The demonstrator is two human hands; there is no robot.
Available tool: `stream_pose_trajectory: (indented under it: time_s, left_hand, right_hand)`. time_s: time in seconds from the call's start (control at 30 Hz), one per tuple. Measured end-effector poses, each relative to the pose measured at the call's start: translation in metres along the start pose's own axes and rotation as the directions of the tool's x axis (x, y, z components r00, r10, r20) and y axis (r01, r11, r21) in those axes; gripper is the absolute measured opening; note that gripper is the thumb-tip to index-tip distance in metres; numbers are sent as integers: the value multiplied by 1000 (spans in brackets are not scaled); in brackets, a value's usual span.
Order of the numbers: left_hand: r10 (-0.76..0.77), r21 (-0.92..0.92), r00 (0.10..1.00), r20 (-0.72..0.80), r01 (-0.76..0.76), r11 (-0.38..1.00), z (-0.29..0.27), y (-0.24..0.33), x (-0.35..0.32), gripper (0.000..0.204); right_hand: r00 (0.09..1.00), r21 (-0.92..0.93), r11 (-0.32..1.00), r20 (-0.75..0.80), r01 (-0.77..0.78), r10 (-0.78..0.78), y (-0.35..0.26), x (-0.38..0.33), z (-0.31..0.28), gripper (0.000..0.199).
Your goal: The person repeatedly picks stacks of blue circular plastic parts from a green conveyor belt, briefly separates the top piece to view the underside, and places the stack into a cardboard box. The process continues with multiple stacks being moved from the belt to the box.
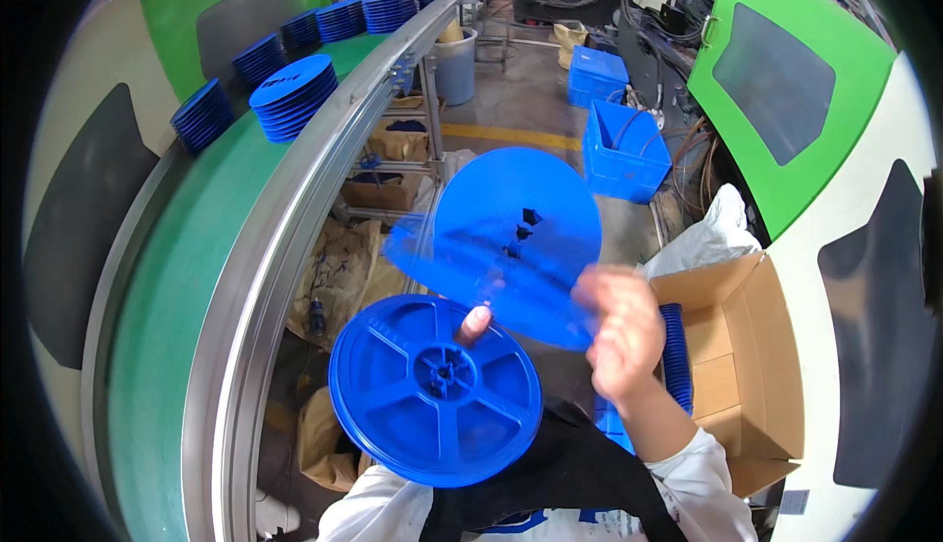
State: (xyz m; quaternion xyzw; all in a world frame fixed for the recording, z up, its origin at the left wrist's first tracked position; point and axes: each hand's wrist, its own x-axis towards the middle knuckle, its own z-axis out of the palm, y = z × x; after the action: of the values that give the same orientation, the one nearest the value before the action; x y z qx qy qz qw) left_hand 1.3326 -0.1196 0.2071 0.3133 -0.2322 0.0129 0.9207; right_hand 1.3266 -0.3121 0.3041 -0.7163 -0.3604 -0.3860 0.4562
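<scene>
Two blue discs in hand.
Left grip [473, 324] clasps the spoked reel [435, 389]; just above, right grip [621, 334] pinches the blurred flat disc [518, 231].

The person wears a white long-sleeved top, its cuff ending at the wrist of the bare right hand [621, 331], under a black apron with a blue patch at its lower edge.
</scene>
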Motion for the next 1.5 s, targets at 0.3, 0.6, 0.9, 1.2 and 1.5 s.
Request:
stream_pose_trajectory:
  time_s: [0.3, 0.6, 0.9, 1.2, 1.5]
  left_hand:
    - [110, -9, 993, 32, -109, 994, 5, -23, 40, 47]
    - [56, 32, 998, -4, -56, 998, 9, -21, 41, 39]
    - [-82, 63, 995, -59, 85, 994, 13, -17, 41, 32]
    - [-130, 25, 991, -41, 131, 991, 13, -29, 46, 31]
    - [-174, 14, 984, -39, 175, 985, 10, -32, 52, 31]
  right_hand:
    - [766, 221, 811, -267, -542, 585, 56, -19, -1, 15]
    - [639, 513, 602, -127, -612, 758, 60, -20, 2, 14]
    - [938, 9, 954, -185, 299, -292, 22, -11, 7, 61]
    - [906, -40, 920, -191, -390, 376, 44, -26, 14, 65]
    - [956, 138, 987, -270, -79, 114, 40, -34, 18, 78]
